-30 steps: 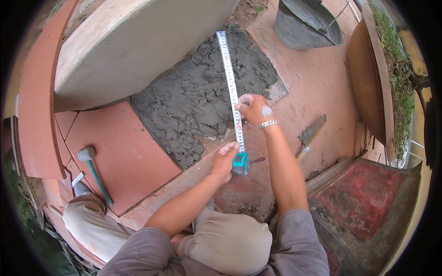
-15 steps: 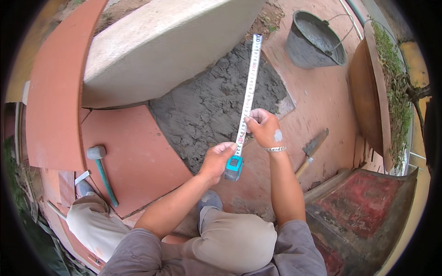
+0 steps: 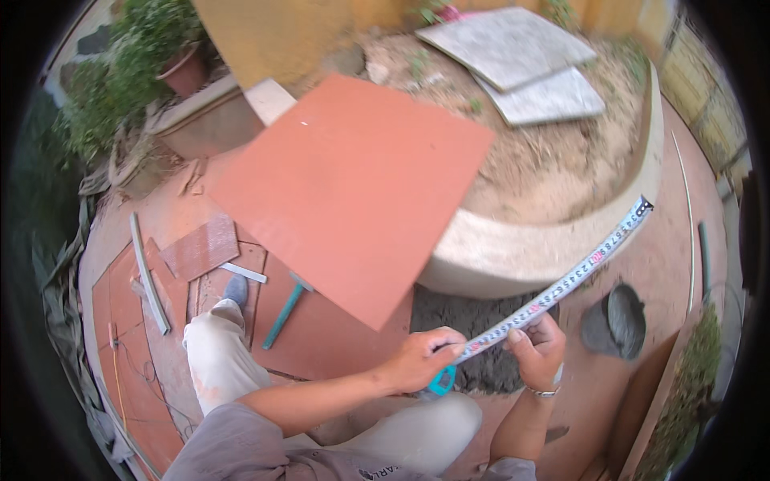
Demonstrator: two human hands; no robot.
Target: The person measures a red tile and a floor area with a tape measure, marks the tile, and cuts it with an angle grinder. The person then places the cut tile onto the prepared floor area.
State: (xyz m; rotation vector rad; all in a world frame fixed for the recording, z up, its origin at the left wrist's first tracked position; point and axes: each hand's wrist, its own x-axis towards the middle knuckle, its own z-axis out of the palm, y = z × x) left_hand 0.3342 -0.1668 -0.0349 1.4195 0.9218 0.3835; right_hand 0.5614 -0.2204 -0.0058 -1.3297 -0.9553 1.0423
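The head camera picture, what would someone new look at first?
Probably the big orange-red square tile, just above the middle of the picture. Next might be the long white tape measure, slanting up to the right from its teal case in the left hand, with the right hand on its blade. The grey bucket stands out farther right.
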